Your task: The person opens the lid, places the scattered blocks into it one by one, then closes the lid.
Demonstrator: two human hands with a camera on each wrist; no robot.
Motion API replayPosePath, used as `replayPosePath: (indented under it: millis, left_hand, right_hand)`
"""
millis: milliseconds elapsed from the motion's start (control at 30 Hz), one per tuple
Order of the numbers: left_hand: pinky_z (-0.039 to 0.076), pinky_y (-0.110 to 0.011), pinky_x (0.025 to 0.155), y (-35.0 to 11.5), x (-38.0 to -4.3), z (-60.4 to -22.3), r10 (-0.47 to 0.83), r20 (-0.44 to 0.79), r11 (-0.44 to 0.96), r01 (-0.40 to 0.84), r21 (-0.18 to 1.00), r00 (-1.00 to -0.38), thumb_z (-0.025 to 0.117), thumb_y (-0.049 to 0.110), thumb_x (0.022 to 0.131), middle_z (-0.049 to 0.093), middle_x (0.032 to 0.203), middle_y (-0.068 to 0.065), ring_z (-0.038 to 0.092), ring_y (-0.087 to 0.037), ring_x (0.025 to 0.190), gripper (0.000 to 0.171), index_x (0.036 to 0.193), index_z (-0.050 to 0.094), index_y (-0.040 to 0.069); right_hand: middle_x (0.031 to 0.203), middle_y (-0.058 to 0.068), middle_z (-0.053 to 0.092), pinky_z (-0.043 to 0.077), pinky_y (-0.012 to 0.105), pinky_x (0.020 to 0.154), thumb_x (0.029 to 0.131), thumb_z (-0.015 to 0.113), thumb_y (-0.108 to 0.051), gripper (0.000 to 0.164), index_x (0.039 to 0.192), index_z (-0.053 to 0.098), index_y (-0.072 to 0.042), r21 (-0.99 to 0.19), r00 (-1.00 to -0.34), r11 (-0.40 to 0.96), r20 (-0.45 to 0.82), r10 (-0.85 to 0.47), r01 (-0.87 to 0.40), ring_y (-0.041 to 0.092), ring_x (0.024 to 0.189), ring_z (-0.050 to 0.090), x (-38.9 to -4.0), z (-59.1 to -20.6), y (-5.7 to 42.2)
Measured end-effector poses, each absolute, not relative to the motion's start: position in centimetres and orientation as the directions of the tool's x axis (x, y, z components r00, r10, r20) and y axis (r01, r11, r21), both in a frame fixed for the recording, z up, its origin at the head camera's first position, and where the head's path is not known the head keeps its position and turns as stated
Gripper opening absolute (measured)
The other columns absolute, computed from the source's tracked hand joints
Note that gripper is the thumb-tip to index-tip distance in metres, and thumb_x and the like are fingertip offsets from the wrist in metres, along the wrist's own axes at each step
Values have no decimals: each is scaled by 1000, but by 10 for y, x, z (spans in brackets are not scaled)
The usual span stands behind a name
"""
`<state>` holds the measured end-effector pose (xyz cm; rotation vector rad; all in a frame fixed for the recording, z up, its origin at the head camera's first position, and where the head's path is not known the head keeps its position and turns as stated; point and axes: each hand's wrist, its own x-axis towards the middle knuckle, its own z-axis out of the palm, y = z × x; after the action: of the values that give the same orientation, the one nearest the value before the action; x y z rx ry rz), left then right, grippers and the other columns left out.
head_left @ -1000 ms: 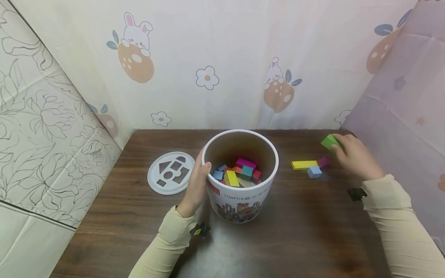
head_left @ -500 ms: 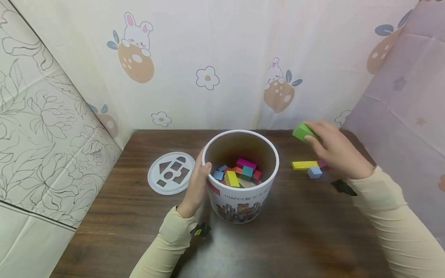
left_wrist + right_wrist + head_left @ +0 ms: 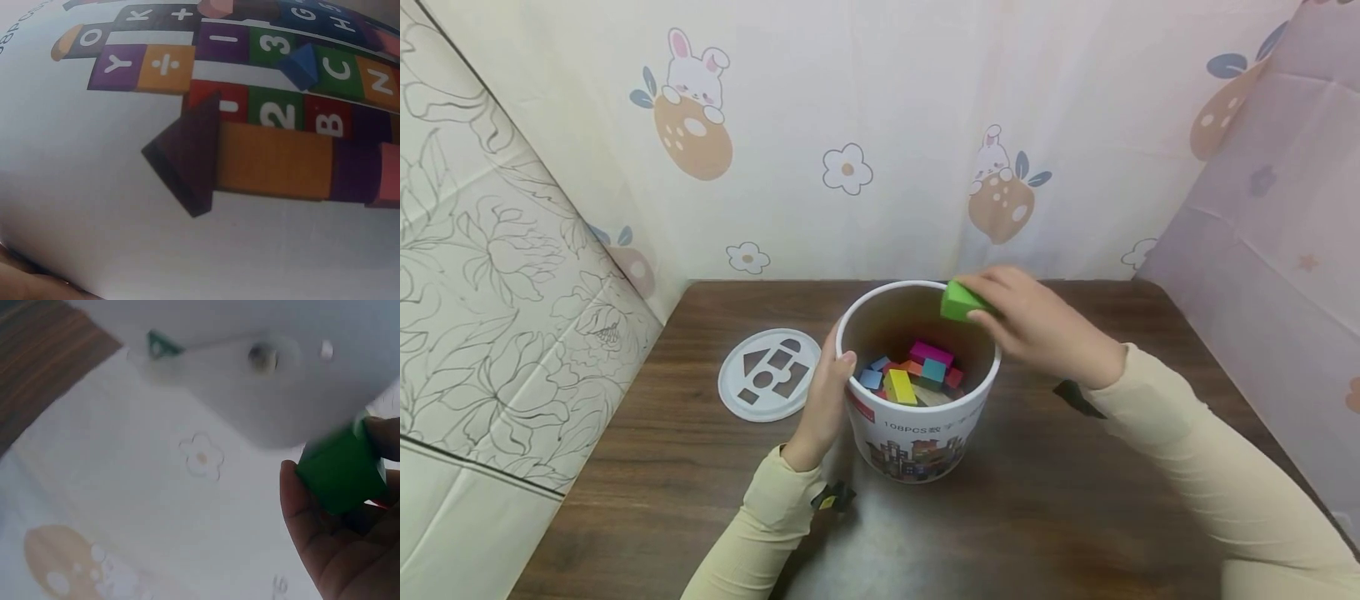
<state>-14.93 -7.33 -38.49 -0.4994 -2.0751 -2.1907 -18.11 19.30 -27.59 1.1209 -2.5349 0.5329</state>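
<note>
A white toy-block bucket [image 3: 917, 433] stands upright on the table, holding a pile of coloured blocks [image 3: 917, 379]. My left hand [image 3: 823, 400] grips its left side, thumb at the rim. The left wrist view is filled by the bucket's printed wall [image 3: 106, 206], a bit of hand at the lower left corner. Over the right back part of the bucket's mouth, my right hand [image 3: 1041, 325] holds a green block [image 3: 959, 302] between thumb and fingers. That green block [image 3: 344, 472] also shows gripped in the right wrist view.
A round white lid [image 3: 741, 367] with shaped cutouts lies left of the bucket on the dark wooden table [image 3: 647, 467]. A patterned curtain [image 3: 910, 217] hangs along the back edge. The loose blocks to the right are hidden behind my right hand and wrist.
My right hand has carried the green block leftward from the table's right side to over the bucket's mouth. The left hand and bucket have stayed put.
</note>
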Motion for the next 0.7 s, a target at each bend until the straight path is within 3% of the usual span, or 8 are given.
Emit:
replayPosePath:
  millis: [267,700]
  left_hand:
    - [34,-62,111,-73,-149,-384,162,286,-70,278,958,-944,43,38,93,36,150,-2,36,-29,136,60,151,27,28]
    - [33,-58,114,-75,-148,-383,167,274,-30,273,961,-947,38,40,95,30,155,-4,36,-28,138,64,154,21,24]
  right_hand:
    - [112,8,61,55,37,88,91,68,-21,48,134,56,-3,-182,-612,587,308,-728,-789,20,99,55,-183,-277,160]
    - [106,2,63,53,32,91,90,69,-22,38,124,62,-8,-138,-553,536,229,-801,-833,17,97,55,-190,-278,128]
